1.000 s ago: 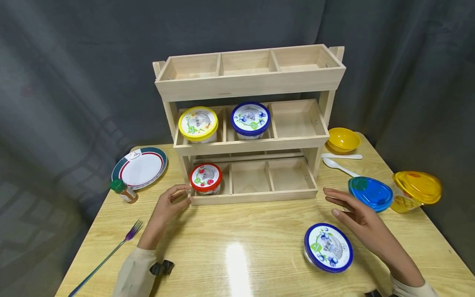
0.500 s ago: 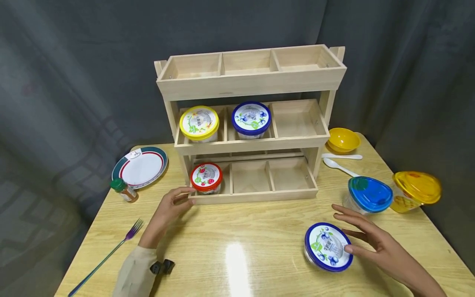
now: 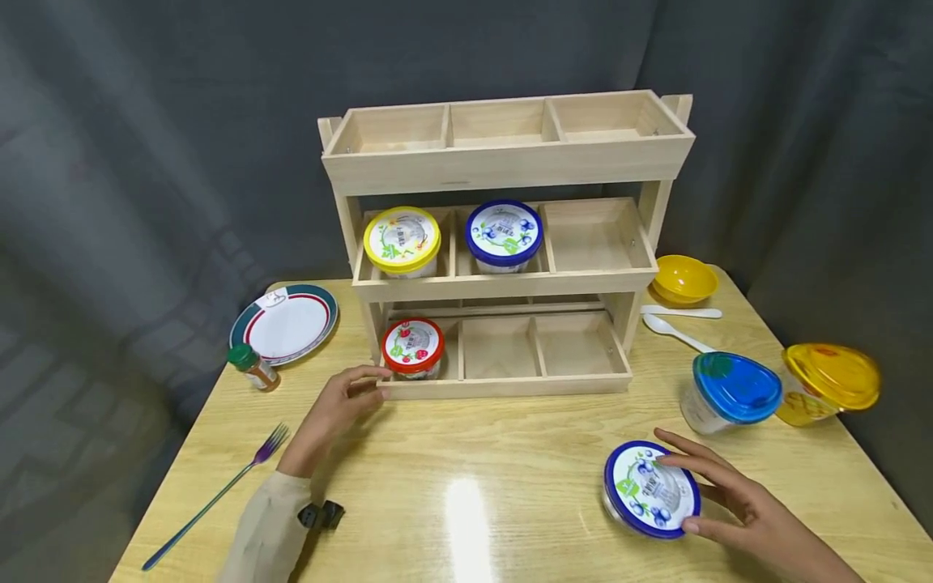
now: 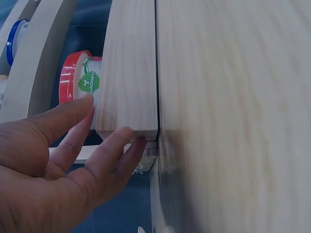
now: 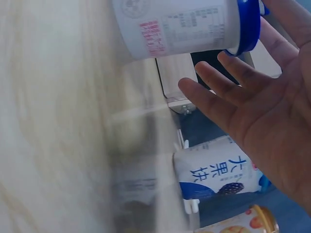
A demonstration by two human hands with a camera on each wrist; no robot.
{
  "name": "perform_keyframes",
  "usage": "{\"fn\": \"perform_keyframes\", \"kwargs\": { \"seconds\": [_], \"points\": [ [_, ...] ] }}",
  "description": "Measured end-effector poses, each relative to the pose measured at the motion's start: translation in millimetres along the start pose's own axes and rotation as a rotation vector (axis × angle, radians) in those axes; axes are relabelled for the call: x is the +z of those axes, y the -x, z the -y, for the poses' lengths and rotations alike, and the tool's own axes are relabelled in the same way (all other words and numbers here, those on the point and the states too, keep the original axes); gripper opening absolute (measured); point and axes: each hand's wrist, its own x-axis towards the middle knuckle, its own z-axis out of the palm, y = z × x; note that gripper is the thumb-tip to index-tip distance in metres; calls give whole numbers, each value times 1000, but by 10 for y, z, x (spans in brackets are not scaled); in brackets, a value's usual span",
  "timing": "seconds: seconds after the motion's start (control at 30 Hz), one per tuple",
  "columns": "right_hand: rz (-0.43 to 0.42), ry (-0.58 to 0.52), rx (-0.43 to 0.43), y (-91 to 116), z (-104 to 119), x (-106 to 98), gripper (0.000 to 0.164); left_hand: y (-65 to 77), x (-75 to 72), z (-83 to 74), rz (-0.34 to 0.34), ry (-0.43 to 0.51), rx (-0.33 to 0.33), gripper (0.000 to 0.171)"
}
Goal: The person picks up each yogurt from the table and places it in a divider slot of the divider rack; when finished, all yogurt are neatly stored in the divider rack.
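A blueberry yogurt tub with a blue-rimmed lid stands on the table at the front right. My right hand reaches over its right side; fingers and thumb are spread around the lid's edge, and in the right wrist view the fingers are extended rather than wrapped around the tub. At the lower left corner of the wooden rack, my left hand touches the end of the bottom tray with loosely bent fingers. Beside those fingers, a red-lidded strawberry tub sits in the bottom tray's left compartment.
The middle tray holds a yellow-lidded tub and another blue-lidded tub. At right are blue-lidded and yellow-lidded containers, a yellow bowl and white cutlery. At left: plate, spice jar, fork.
My right hand has moved down and right from beside the rack to the blueberry yogurt tub's lid. The left hand has stayed at the rack's corner. The head view has shifted slightly.
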Motion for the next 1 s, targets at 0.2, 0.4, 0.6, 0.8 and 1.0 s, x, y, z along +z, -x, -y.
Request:
{"fn": "perform_keyframes", "kwargs": {
  "seconds": [0.2,0.4,0.6,0.8,1.0],
  "points": [
    [4,-15,30,-1,-87,37,57,-63,-51,-50,21,-22,3,31],
    [47,-108,33,65,-220,43,56,-80,-77,-31,64,-36,35,27],
    [94,-232,149,108,-282,55,50,-101,-71,17,43,-61,22,26],
    [81,-227,222,113,-290,62,46,-128,-75,43,43,-39,7,28],
    [33,-183,189,93,-232,75,46,-148,-76,61,45,-6,15,27]
  ]
}}
